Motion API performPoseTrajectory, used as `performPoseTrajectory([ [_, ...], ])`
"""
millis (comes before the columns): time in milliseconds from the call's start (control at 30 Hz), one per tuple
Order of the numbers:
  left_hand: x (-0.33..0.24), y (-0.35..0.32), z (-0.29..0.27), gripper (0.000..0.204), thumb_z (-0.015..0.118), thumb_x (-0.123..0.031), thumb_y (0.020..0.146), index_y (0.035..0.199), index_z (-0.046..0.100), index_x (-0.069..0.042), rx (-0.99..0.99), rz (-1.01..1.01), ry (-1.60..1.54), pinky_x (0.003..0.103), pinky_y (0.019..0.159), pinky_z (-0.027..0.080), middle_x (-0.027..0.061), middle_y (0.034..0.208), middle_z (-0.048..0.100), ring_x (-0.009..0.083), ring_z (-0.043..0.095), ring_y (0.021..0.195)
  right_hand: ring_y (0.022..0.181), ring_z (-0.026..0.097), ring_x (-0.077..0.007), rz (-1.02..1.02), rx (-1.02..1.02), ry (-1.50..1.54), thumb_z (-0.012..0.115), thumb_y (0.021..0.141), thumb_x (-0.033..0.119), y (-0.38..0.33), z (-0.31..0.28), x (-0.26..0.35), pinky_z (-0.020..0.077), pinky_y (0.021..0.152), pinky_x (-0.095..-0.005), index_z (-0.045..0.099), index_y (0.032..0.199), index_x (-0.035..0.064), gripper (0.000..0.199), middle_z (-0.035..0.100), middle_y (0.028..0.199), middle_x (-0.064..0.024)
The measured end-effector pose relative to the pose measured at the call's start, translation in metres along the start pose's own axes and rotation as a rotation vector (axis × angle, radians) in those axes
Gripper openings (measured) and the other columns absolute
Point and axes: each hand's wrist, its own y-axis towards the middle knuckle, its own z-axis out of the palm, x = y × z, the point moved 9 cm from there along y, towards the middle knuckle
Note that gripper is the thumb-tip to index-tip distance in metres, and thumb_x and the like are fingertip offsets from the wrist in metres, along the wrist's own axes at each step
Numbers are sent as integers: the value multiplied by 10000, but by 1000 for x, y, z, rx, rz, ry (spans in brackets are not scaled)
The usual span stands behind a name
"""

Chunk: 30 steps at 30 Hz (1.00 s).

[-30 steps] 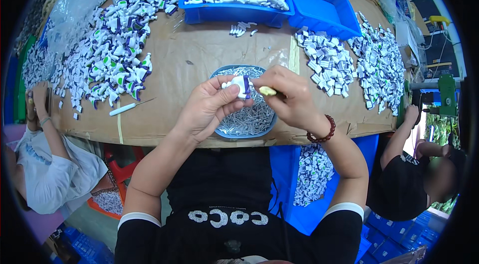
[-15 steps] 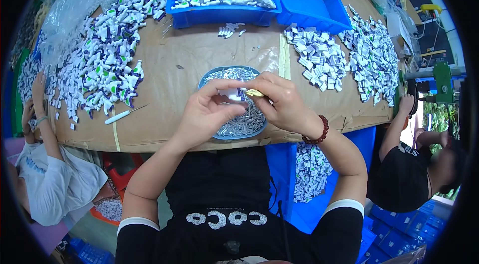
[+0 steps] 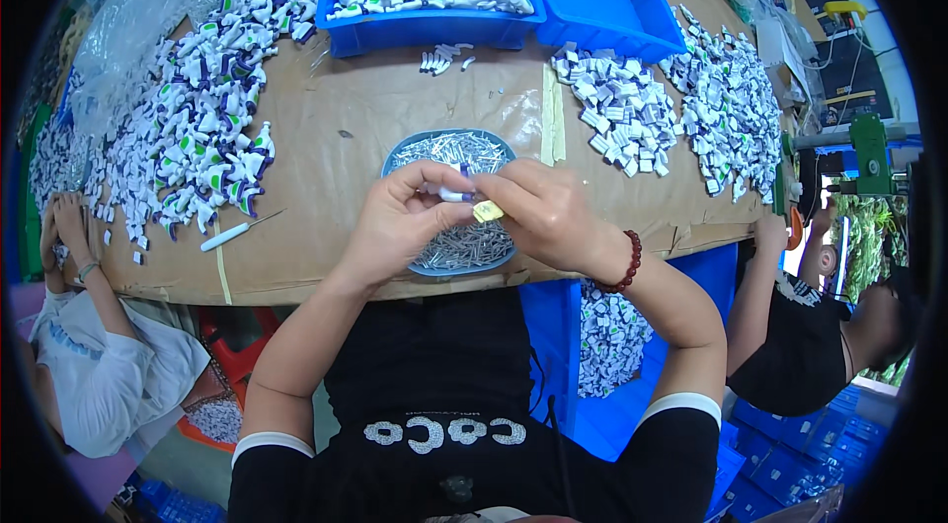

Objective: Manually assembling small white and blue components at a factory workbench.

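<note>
Above a pale-blue tray [image 3: 398, 154] of thin silver metal pins [image 3: 462, 244], my two hands meet fingertip to fingertip. My left hand [image 3: 397, 217] is closed on a small white-and-purple plastic part [image 3: 454, 195], pinched between thumb and forefinger. From the other side, the fingers of my right hand [image 3: 555, 215] are closed at the same part. A small yellow piece [image 3: 488, 211] shows at the right fingertips; whether it is held or wrapped on a finger I cannot tell. Fingers hide much of the plastic part.
White-and-purple parts with green patches lie in a heap [image 3: 202, 118] at left; a white-handled awl [image 3: 225, 237] is nearby. A blue bin [image 3: 434, 29] holds more, beside another blue bin [image 3: 607, 0]. Small white blocks [image 3: 622, 118] lie at right. Co-workers sit at both sides.
My right hand has turned, and the yellow piece now sits lower and flatter to view. The plastic part has tilted between my fingers. At right, the co-worker's arm has shifted.
</note>
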Motion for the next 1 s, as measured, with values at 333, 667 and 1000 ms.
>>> performPoseTrajectory([
  [333, 13, 0, -12, 240, 541, -80, 893, 1125, 495, -41, -112, -195, -211, 247, 776, 524, 105, 982, 598, 187, 623, 924, 728, 591, -299, 355, 202, -410, 577, 730, 42, -34, -19, -125, 481, 605, -383, 620, 980, 97, 260, 573, 811, -105],
  [667, 10, -3, -6, 241, 554, -92, 887, 1120, 524, -38, -81, -264, -212, 270, 775, 538, 109, 1024, 607, 215, 618, 968, 759, 595, -291, 440, 472, -606, 591, 758, 96, -65, -9, -193, 483, 632, -383, 635, 877, 91, 127, 575, 837, -97],
  [1000, 11, 0, 4, 207, 548, -87, 888, 1085, 528, -27, -87, -254, -514, 236, 737, 553, 124, 992, 602, 211, 630, 919, 628, 473, -10, 579, -221, 869, 634, 809, 10, 2, -13, -66, 370, 519, -165, 583, 1017, 27, 215, 563, 788, 21],
])
